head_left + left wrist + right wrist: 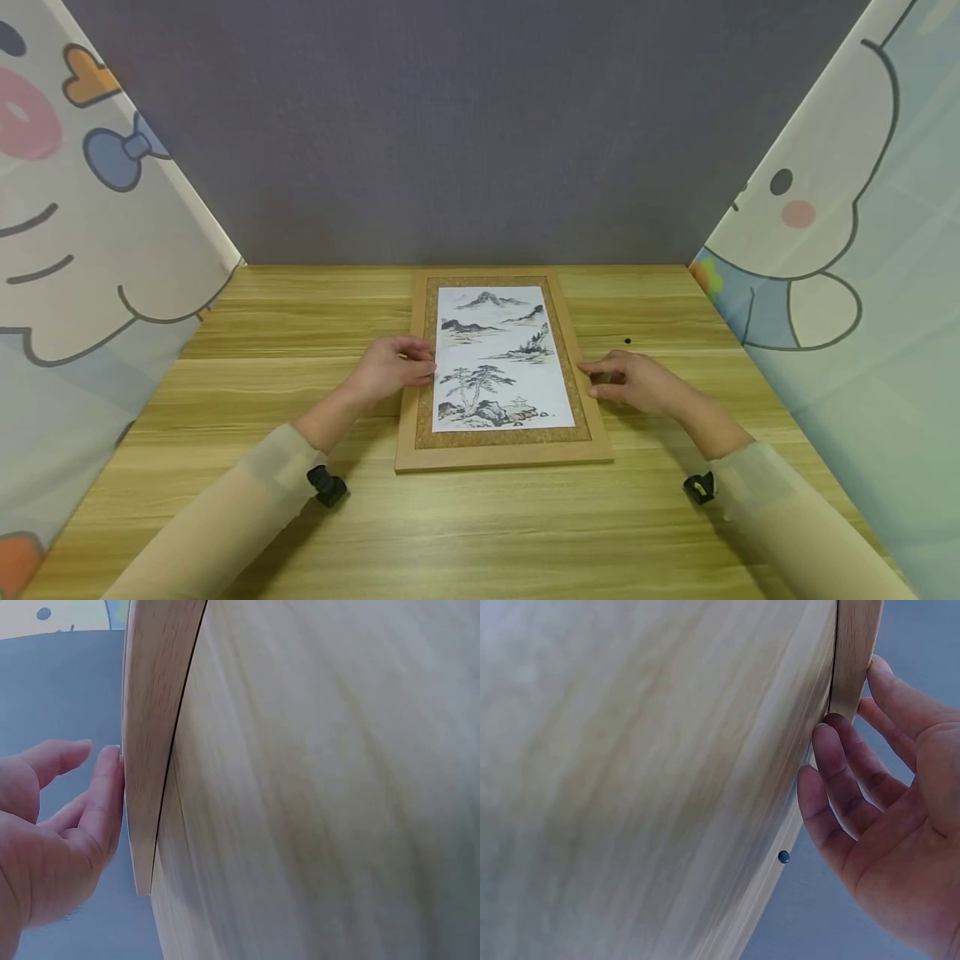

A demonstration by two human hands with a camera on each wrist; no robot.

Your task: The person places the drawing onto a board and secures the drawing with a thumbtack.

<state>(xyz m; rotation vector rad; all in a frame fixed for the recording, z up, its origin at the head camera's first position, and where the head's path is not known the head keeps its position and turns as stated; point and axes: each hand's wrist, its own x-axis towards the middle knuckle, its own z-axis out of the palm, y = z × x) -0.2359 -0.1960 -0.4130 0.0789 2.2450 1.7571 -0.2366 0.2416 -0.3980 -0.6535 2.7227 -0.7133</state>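
On the wood-grain table [480,533], apparently squaring up the framed cork board [504,455] beneath the landscape sheet [487,360], with left hand [392,368] and right hand [636,383] touching opposite sides, unclamped and fingers apart, probably next needing light, even pressure both ways.

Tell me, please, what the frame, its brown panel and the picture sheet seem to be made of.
The frame: probably wood, smooth and matte; fine grain shows in the left wrist view. The brown panel: likely cork, matte, judging by its speckled surface. The picture sheet: apparently matte paper, white, flat, with straight edges.
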